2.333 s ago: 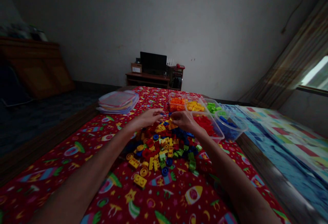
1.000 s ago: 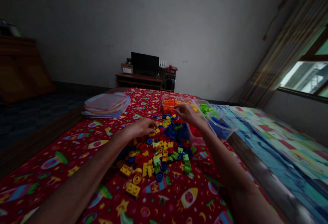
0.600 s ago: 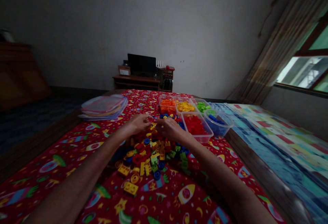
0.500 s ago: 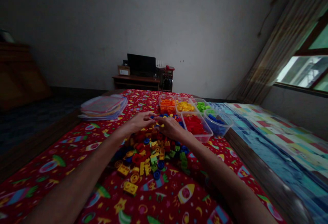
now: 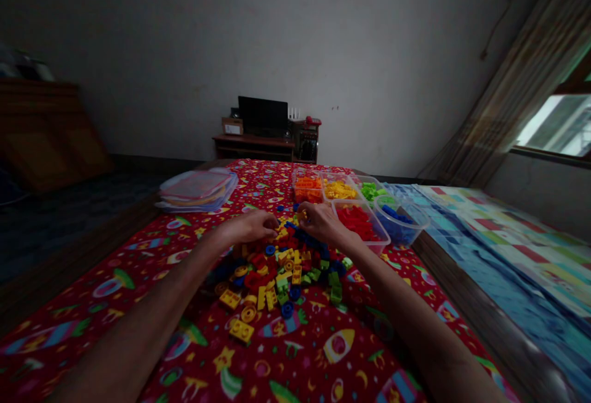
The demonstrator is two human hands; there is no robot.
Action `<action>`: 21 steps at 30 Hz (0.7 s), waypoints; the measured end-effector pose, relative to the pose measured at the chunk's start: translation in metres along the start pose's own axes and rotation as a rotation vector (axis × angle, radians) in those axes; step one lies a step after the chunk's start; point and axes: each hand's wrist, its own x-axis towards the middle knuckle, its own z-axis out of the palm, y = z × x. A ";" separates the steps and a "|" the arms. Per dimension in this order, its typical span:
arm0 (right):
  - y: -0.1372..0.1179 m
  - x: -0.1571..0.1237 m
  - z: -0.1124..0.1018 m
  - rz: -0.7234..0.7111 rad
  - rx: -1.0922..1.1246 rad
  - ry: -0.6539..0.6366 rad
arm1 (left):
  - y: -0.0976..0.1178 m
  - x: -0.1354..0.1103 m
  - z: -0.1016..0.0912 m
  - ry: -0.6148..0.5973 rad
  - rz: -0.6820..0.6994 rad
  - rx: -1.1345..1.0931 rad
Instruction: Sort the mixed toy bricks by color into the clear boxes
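Note:
A pile of mixed plastic building blocks (image 5: 277, 274) in yellow, red, blue, green and orange lies on the red patterned cloth (image 5: 295, 366). Over the pile's far left side is my left hand (image 5: 257, 226), its fingers curled and closed; what is in them, if anything, is hidden. Across from it, my right hand (image 5: 319, 223) pinches at the far right of the pile, with a yellow building block (image 5: 302, 215) at its fingertips. A small gap separates the two hands. Single yellow blocks, such as one yellow brick (image 5: 241, 330), lie loose at the near edge.
Clear tubs stand right of the pile: one of orange blocks (image 5: 308, 189), one of yellow (image 5: 340, 190), one of green (image 5: 370, 191), one of red (image 5: 356, 223), and a round tub of blue (image 5: 401, 231). Stacked lids (image 5: 198, 191) lie at left. A bed (image 5: 498, 243) adjoins on the right.
My hands were close together over the pile and are now apart, the left lower and the right with a yellow block at its fingertips. The view has turned slightly left.

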 end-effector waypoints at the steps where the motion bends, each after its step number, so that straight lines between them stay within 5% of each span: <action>1: 0.001 0.000 0.000 0.011 0.009 -0.008 | 0.002 0.000 0.004 -0.004 -0.009 0.023; 9: -0.001 -0.001 0.000 0.020 0.033 -0.051 | 0.014 0.004 0.022 0.173 0.060 0.143; 21: -0.006 0.000 0.000 0.011 0.243 -0.078 | 0.012 0.014 0.017 0.238 0.028 -0.391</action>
